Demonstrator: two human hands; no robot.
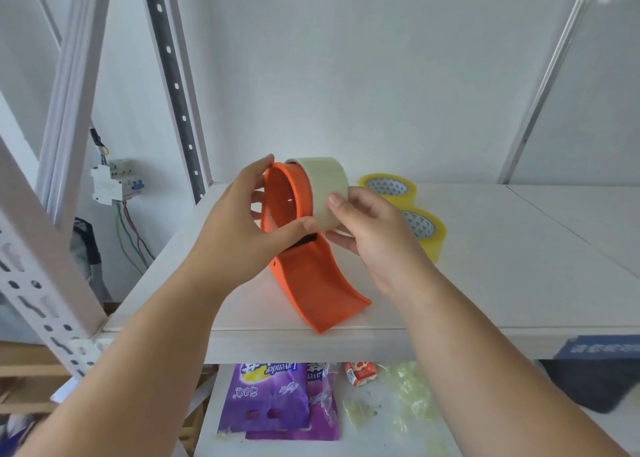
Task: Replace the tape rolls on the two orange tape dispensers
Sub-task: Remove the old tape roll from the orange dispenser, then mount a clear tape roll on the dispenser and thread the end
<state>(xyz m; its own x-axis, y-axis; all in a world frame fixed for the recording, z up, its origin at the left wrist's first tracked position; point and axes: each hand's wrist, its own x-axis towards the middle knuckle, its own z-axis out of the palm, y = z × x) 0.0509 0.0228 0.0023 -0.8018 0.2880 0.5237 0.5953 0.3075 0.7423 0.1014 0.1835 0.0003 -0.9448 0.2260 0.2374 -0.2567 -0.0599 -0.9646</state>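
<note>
An orange tape dispenser (311,283) is held above the white shelf (485,283), its curved handle pointing down toward the front edge. My left hand (239,228) grips its round orange hub, thumb across the lower rim. A pale, nearly used-up tape roll (327,186) sits partway on the hub's right side. My right hand (374,231) pinches that roll, thumb on its outer face and fingers underneath. Two yellow tape rolls lie flat on the shelf behind my right hand, one farther back (388,186) and one nearer (427,231). Only one dispenser is visible.
White metal rack posts (52,283) rise at the left, with a breaker box and wires (116,183) on the wall behind. On the lower shelf lie purple packets (273,401), a small red carton (362,373), clear tape scraps (408,404) and a dark cloth (595,380).
</note>
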